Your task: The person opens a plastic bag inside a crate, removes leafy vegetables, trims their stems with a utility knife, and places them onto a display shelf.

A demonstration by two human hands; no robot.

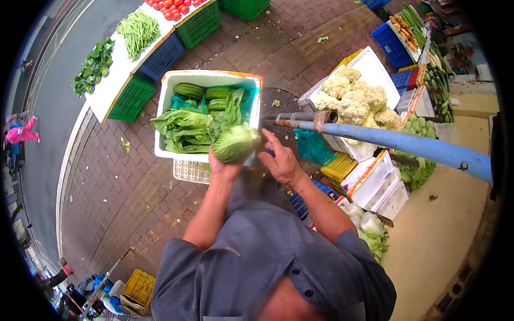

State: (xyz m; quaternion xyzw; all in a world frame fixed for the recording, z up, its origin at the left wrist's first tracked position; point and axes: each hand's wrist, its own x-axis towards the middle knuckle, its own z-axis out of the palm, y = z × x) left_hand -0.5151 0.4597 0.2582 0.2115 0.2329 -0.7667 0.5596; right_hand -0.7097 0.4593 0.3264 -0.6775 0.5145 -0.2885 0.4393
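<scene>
My left hand (224, 168) is closed around a head of leafy greens (234, 144), pale green with ribbed stalks, holding it over the front edge of a white foam box (209, 77). The cut base of the head points right, toward my right hand (285, 165). That hand is partly curled beside the base, its index finger stretched forward. A small dark purplish thing shows between its thumb and fingers, too blurred to name. Inside the box lie more leafy greens (184, 128) and several striped green gourds (218, 96), partly wrapped in teal netting.
A blue pole (407, 142) juts in from the right, close to my right hand. Cauliflowers (353, 101) fill a crate at right. Green beans (138, 33), tomatoes (170, 7) and dark leafy greens (93, 67) sit on a stand at upper left. A white crate (191, 171) stands under the box.
</scene>
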